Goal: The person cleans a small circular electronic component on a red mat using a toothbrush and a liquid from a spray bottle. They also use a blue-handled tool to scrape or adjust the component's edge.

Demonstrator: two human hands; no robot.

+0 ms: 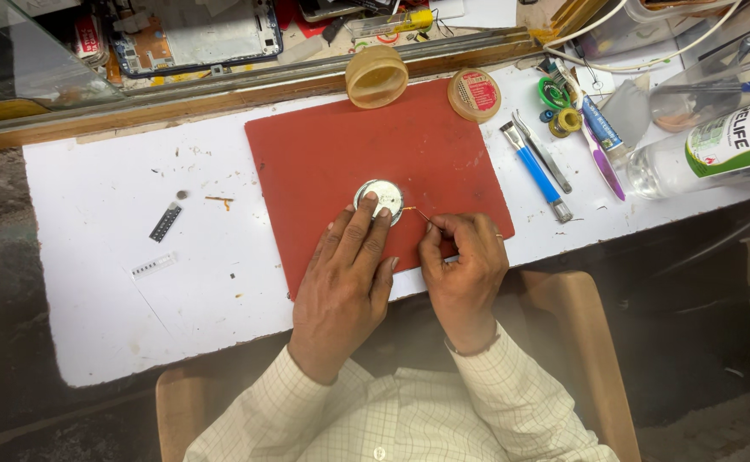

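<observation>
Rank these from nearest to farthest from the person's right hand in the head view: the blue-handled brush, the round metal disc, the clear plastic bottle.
From the right hand:
1. Round metal disc, just left of it on the red mat.
2. Blue-handled brush, up to the right, off the mat.
3. Clear plastic bottle, lying at the far right edge.

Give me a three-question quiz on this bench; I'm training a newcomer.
1. True or false: the left hand presses on the round metal disc.
2. What does the right hand pinch? A) brush B) thin wire C) bottle
3. What colour is the mat under the disc?

Key: 1 true; 2 B, the thin wire; 3 red.
</observation>
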